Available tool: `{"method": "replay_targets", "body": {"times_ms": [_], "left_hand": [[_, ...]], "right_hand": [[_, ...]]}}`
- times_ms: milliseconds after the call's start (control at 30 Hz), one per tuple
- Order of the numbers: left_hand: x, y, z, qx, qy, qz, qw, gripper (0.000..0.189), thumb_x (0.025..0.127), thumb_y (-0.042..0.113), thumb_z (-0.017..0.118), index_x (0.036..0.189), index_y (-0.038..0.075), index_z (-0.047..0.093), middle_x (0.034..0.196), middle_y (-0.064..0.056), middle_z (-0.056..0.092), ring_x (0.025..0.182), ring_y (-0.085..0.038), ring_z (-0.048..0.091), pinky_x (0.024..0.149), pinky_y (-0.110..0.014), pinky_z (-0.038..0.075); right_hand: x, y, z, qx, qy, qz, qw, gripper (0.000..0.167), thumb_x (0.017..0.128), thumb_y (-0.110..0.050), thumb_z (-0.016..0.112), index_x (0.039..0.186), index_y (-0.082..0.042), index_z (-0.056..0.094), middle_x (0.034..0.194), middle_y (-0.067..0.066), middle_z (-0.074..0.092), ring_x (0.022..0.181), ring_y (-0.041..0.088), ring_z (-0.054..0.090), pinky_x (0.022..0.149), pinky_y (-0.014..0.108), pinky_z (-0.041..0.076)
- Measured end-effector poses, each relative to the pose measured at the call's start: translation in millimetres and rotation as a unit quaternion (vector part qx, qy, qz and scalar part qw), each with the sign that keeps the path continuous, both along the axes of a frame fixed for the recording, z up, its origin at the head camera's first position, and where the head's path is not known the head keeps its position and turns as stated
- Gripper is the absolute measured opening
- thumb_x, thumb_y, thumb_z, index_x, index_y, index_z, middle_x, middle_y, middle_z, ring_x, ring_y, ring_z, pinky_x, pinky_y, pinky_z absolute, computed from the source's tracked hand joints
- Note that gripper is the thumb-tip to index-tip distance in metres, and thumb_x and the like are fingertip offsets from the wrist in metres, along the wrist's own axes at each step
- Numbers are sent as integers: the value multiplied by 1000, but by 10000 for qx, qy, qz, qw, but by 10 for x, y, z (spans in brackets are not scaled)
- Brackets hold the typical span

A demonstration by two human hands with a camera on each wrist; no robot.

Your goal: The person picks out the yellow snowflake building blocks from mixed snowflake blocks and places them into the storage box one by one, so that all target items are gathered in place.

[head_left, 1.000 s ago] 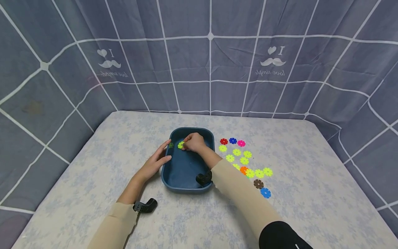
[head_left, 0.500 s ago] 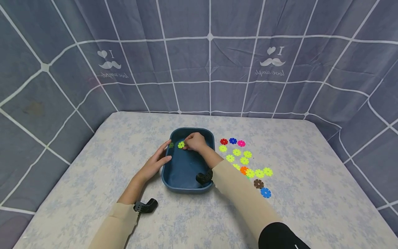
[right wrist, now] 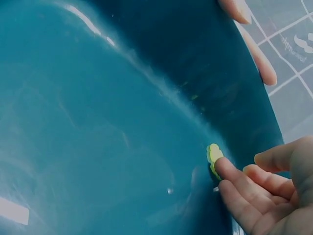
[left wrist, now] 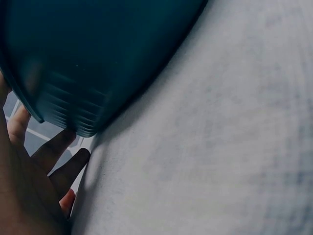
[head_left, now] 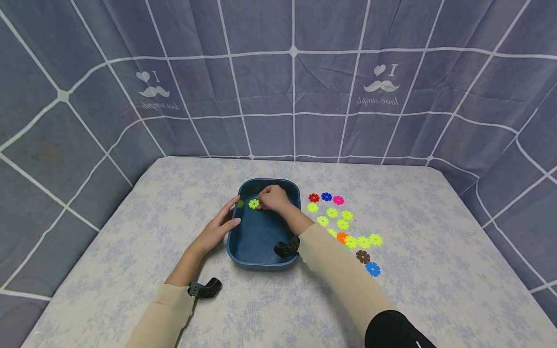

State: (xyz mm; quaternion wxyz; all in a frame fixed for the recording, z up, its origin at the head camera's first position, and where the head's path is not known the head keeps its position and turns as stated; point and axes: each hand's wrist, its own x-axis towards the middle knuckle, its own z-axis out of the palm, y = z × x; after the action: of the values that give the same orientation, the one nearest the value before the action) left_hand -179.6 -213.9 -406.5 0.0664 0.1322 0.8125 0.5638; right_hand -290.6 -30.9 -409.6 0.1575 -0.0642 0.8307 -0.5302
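Note:
My right hand point(head_left: 273, 199) is inside a dark blue plastic bin point(head_left: 261, 266), near its far end. Its thumb and index finger pinch a yellow-green notched plastic disc point(head_left: 254, 204), also seen as a narrow lime shape, the disc point(right wrist: 213, 155), in the right wrist view. The other fingers bend back beside them. My left hand point(head_left: 216, 227) rests against the bin's left side with fingers fairly straight and spread. In the left wrist view, the left hand point(left wrist: 29, 181) touches the bin's outer wall point(left wrist: 93, 103). A dim green patch shows on the inner left wall.
Right of the bin, several similar yellow-green discs point(head_left: 342, 224) are scattered on the pale patterned table point(head_left: 196, 179). Among them lie a red disc point(head_left: 314, 197), a pink disc point(head_left: 338, 200), a brown disc point(head_left: 363, 256) and a blue disc point(head_left: 373, 269). A grey gridded curtain surrounds the table.
My right fingers have shifted slightly right against the disc, leaving more of it showing. My left hand and the bin have hardly moved.

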Motion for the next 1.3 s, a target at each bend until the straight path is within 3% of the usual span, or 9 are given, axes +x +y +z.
{"method": "replay_targets", "body": {"times_ms": [267,533,933,1067,1133,1300], "left_hand": [[-2,5,5,-29,-18,11,10000,61,103,13,46,157,7,17,158,-25,15,143,-45,19,110,-61,23],[-10,-7,11,-102,-64,72,9999,61,103,14,46,157,8,17,157,-28,17,142,-46,20,109,-62,25],[-20,2,-21,7,-79,32,10000,61,103,14,47,157,8,18,158,-26,15,142,-46,19,108,-62,25],[-90,-76,-220,20,19,23,10000,62,103,19,48,158,14,18,158,-24,16,143,-45,19,108,-62,26],[-98,-93,-255,-38,102,29,9999,62,103,20,48,158,14,17,158,-26,16,142,-46,19,107,-63,27],[-28,-36,-112,-17,128,10,9999,62,103,16,48,156,7,18,156,-30,16,141,-50,19,107,-64,26]], "right_hand": [[43,55,114,-146,302,294,9990,25,98,-12,55,107,7,68,93,14,69,84,23,71,74,30,57],[143,135,281,-720,268,484,9959,29,101,-13,52,115,11,62,98,18,68,89,27,71,84,39,55],[294,353,404,-1007,276,594,9928,30,100,-12,54,115,12,62,99,24,67,80,22,72,80,37,56],[342,419,414,-1132,239,558,9917,27,100,-13,55,113,10,63,98,24,67,78,22,72,84,43,55],[364,450,431,-1170,228,531,9914,25,100,-13,56,112,8,63,99,24,67,79,22,71,85,44,54],[407,573,482,-1141,288,491,9918,25,99,-13,56,113,7,64,104,28,66,79,20,71,81,36,56]]}}
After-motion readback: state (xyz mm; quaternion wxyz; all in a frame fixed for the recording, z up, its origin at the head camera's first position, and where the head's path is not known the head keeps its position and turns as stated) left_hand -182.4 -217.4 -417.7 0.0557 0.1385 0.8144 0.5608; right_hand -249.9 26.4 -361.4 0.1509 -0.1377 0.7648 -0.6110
